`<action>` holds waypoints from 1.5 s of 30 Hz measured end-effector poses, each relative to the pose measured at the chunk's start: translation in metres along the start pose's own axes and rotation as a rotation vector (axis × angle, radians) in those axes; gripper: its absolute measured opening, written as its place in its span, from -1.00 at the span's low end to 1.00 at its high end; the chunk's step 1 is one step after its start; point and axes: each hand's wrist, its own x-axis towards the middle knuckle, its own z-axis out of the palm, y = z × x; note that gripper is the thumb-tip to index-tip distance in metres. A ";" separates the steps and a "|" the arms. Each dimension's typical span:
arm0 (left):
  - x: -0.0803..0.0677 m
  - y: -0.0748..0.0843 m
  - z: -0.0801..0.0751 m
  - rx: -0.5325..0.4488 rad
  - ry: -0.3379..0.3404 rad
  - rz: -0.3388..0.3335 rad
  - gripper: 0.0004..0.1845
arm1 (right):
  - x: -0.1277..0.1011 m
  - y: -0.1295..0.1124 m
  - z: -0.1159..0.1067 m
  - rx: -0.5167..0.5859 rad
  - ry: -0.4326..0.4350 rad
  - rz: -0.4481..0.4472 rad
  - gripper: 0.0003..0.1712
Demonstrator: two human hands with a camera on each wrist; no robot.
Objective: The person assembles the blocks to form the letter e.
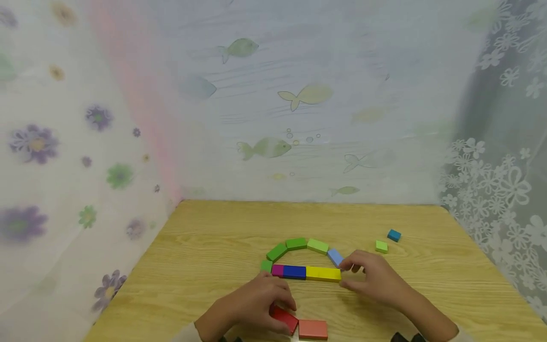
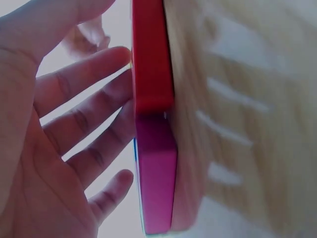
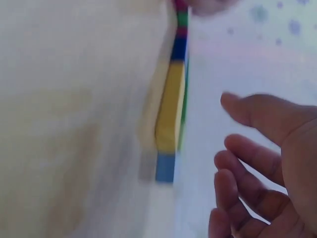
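On the pale wooden surface point(image 1: 205, 256) lies a flat arrangement of small painted wooden blocks: a straight row made of a small green cube point(image 1: 266, 265), a magenta block point(image 1: 277, 270), a dark blue block point(image 1: 294, 272) and a long yellow block point(image 1: 323, 273), with an arch above it formed by three green rectangular blocks point(image 1: 297, 246) and a light blue block point(image 1: 335, 257) at its right end.

The left hand point(image 1: 256, 306) rests low near the front edge, its fingers over a red rectangular block point(image 1: 285, 318) that lies just left of a lighter orange-red block point(image 1: 313, 329). In the left wrist view the fingers point(image 2: 84, 114) are fairly straight and spread, with their tips touching the red block's edge point(image 2: 151, 54); the grip is open, not wrapped round it.

The right hand point(image 1: 376, 280) sits at the right end of the yellow block, its fingertips close to that end and to the light blue block. The right wrist view shows its fingers point(image 3: 252, 158) loosely bent and apart from the blocks point(image 3: 171, 111), so this grip is open and holds nothing.

Farther right, well apart from the arch, a small light green cube point(image 1: 381, 246) and a small teal cube point(image 1: 394, 235) sit near each other. Sheer curtains printed with fish and flowers point(image 1: 265, 118) hang around the surface
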 end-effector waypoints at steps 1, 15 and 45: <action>0.001 0.002 0.001 0.003 0.002 0.006 -0.62 | 0.002 0.005 -0.004 -0.022 0.024 0.019 -0.68; 0.036 0.029 0.001 0.105 -0.065 0.044 -0.55 | 0.013 0.069 -0.042 -0.041 0.166 0.321 -0.43; 0.045 0.058 0.010 0.217 -0.114 -0.105 -0.67 | 0.002 0.107 -0.039 0.012 0.086 0.496 -0.46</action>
